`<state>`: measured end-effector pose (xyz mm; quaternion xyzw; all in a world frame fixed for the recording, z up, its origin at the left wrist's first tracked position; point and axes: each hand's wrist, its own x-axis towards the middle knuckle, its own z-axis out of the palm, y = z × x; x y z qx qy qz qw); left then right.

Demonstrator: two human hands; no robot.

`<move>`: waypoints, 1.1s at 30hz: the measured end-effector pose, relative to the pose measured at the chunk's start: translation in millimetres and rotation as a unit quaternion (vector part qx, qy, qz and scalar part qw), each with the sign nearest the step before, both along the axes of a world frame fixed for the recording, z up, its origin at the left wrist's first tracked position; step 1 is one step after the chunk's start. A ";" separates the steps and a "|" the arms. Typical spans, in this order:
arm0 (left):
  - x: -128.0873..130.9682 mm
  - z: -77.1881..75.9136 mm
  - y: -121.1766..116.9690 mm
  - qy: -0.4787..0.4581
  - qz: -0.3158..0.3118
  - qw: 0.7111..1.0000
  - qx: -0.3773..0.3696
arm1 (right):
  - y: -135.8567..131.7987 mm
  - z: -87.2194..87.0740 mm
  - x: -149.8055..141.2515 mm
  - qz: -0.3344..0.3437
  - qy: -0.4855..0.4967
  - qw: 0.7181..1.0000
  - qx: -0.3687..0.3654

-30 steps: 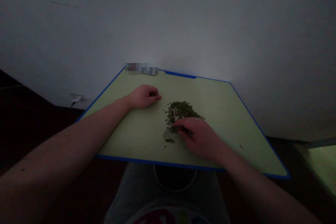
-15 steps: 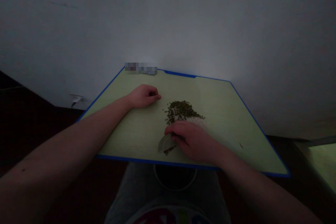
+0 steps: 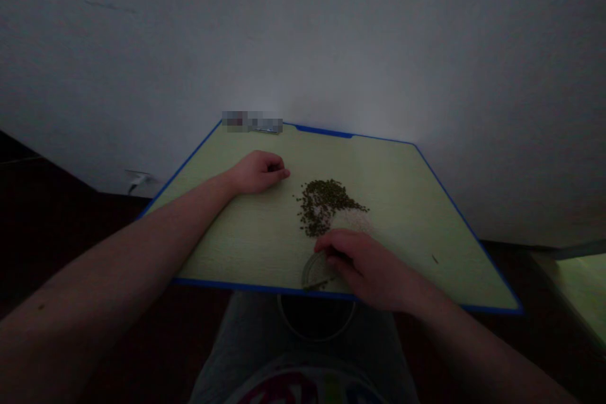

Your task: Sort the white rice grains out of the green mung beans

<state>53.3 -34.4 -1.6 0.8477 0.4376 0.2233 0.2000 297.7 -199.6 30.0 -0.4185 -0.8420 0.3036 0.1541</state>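
Note:
My right hand grips a clear, half-round protractor near the front edge of the table. A few small green grains lie along the protractor's straight side, close to that edge. Just beyond this hand is a spread of small green beans, which look like mung beans. Pale grains resembling rice lie against them on the right, partly hidden by my right hand. My left hand rests on the table, left of the beans, its fingers curled and nothing visible in them.
The pale green table has a blue rim and stands close to a wall. Below its front edge, between my legs, sits a dark round container. A blurred-out item lies at the far left corner. A small dark sliver lies on the right.
My right hand has drawn the protractor towards me and a little right, to the table's front edge, with a few green grains. More beans and rice are uncovered. My left hand stays put.

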 end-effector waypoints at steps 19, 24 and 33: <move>-0.1 0.2 -0.1 -0.003 0.000 1.000 -0.019 | -33.7 -11.3 27.8 -0.153 0.042 0.986 -0.051; 0.1 -0.1 0.2 0.004 0.001 1.000 -0.004 | -19.1 -10.2 17.1 -0.158 0.051 0.985 -0.043; -0.6 -1.3 0.7 -0.004 0.005 1.000 -0.012 | -12.3 -7.3 -9.8 -0.096 0.012 0.995 -0.011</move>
